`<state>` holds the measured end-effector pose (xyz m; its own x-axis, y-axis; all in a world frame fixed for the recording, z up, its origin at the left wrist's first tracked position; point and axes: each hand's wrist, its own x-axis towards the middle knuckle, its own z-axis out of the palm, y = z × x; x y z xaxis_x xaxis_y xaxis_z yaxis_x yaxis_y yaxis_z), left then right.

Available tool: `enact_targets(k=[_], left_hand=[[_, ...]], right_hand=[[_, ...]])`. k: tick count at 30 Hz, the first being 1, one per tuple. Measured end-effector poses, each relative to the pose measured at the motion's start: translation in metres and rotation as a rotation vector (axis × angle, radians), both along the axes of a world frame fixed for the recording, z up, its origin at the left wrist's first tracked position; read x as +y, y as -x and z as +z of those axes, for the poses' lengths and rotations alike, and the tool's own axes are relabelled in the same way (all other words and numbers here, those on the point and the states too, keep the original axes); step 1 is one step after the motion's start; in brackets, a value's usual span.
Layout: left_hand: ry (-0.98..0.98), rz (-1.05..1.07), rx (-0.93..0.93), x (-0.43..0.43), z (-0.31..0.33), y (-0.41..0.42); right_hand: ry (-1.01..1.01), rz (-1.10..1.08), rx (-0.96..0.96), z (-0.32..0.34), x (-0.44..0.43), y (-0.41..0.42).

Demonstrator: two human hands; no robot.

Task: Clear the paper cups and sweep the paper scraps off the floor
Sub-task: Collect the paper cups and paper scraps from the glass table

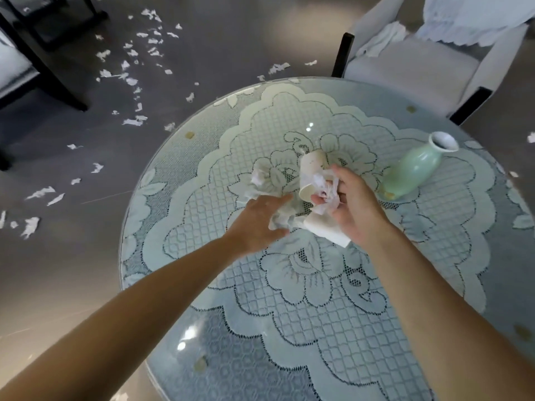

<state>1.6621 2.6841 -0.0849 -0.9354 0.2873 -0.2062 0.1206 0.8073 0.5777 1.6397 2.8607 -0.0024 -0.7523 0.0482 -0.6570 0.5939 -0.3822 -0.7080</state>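
The right hand [351, 209] is curling around a bent paper cup [311, 175] and a wad of crumpled paper [327, 189], holding them just above the round surface [289, 314]. A second paper cup [327, 230] is lying on its side under that hand, touching the lace cloth. The left hand [260, 221] is spreading its fingers and reaching for more crumpled paper [282, 218] lying between the two hands.

To do this step well, I think the left hand should be pressing the loose paper together into one ball, so no bits are dropping. The right hand should be keeping a soft squeeze, since thin cups are crushing easily. The green vase [417, 166] is standing near the right hand and could be tipping over if an elbow is bumping it.

Many paper scraps [130, 65] are lying on the floor, well apart from the surface, not yet swept.

Some things are hard to see. The right palm is hiding part of the lower cup. I cannot tell if anything is inside the cups. The picture is blurring a little around the fingers. No broom or bin is showing.
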Motion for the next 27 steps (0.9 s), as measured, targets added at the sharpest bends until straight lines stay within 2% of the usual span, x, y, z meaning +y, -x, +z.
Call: enact_targets(k=[4, 6, 9, 11, 13, 15, 18, 23, 25, 27], left_hand=[[0.041, -0.148, 0.145, 0.017, -0.013, 0.012], [-0.058, -0.157, 0.204, 0.022, -0.017, 0.014], [-0.263, -0.002, 0.225, 0.015, -0.015, 0.018], [-0.306, 0.158, 0.282, 0.006, -0.01, 0.026], [-0.281, 0.256, 0.314, -0.005, -0.001, 0.038], [-0.199, 0.265, 0.281, -0.013, 0.005, 0.053], [-0.052, 0.217, 0.137, -0.023, 0.006, 0.072], [0.055, 0.051, 0.026, -0.014, -0.009, 0.07], [0.081, -0.016, 0.023, -0.004, -0.014, 0.065], [0.024, -0.041, 0.075, 0.002, -0.021, 0.062]], right_hand=[[-0.02, -0.061, 0.015, -0.006, 0.006, 0.007], [-0.003, -0.074, 0.032, -0.012, 0.009, 0.01], [0.026, -0.11, 0.043, -0.019, 0.01, 0.013], [0.037, -0.134, 0.042, -0.021, 0.01, 0.013], [0.054, -0.139, 0.046, -0.022, 0.01, 0.013], [0.071, -0.141, 0.056, -0.02, 0.009, 0.015], [0.066, -0.135, 0.087, -0.017, 0.01, 0.021], [0.065, -0.146, 0.115, -0.016, 0.019, 0.028], [0.068, -0.146, 0.113, -0.019, 0.022, 0.026], [0.071, -0.139, 0.114, -0.021, 0.023, 0.025]])
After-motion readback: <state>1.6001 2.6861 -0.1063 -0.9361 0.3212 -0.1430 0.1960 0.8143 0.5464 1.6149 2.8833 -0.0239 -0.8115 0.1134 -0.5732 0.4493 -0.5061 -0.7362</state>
